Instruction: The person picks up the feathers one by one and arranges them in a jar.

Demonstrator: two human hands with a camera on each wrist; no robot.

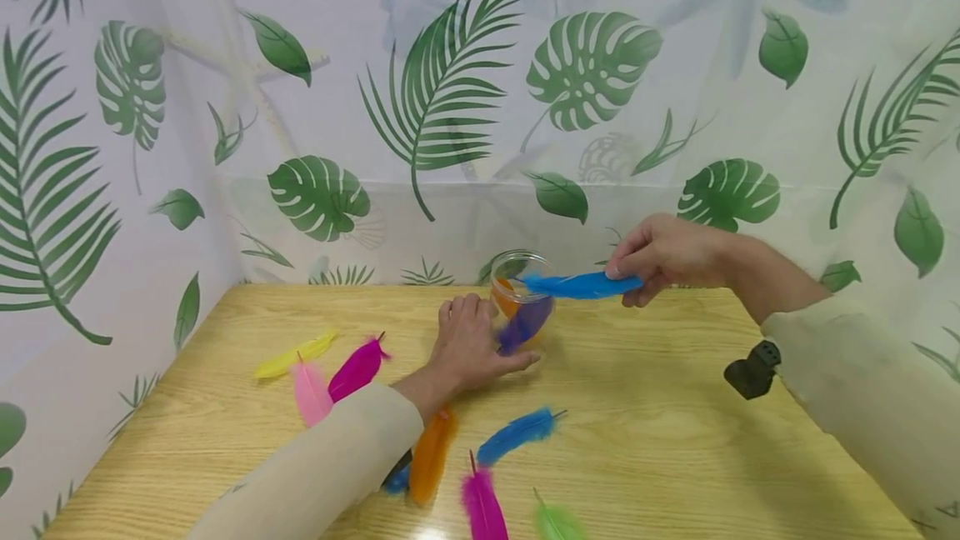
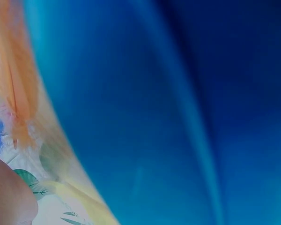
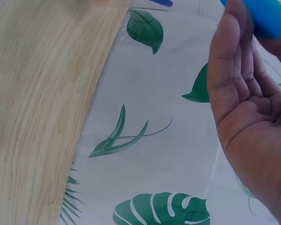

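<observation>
A clear glass jar [image 1: 522,263] stands near the back of the table, with an orange feather [image 1: 506,298] and a purple feather [image 1: 527,322] showing through its glass. My left hand [image 1: 472,340] rests against the jar's left side, thumb stretched out in front of it. My right hand [image 1: 660,261] pinches a blue feather [image 1: 581,285] between thumb and fingers. That feather lies level, its far end over the jar's rim. In the right wrist view, the right hand [image 3: 253,103] holds the blue feather [image 3: 270,16] at the top. Blurred blue [image 2: 131,117] fills most of the left wrist view.
Left of the left arm lie yellow [image 1: 294,357], pink [image 1: 311,390] and magenta [image 1: 358,369] feathers. Nearer me are an orange feather [image 1: 431,457], a blue feather [image 1: 519,436], another magenta feather [image 1: 483,502] and a green feather [image 1: 557,519]. A leaf-printed cloth [image 1: 465,215] hangs behind the table.
</observation>
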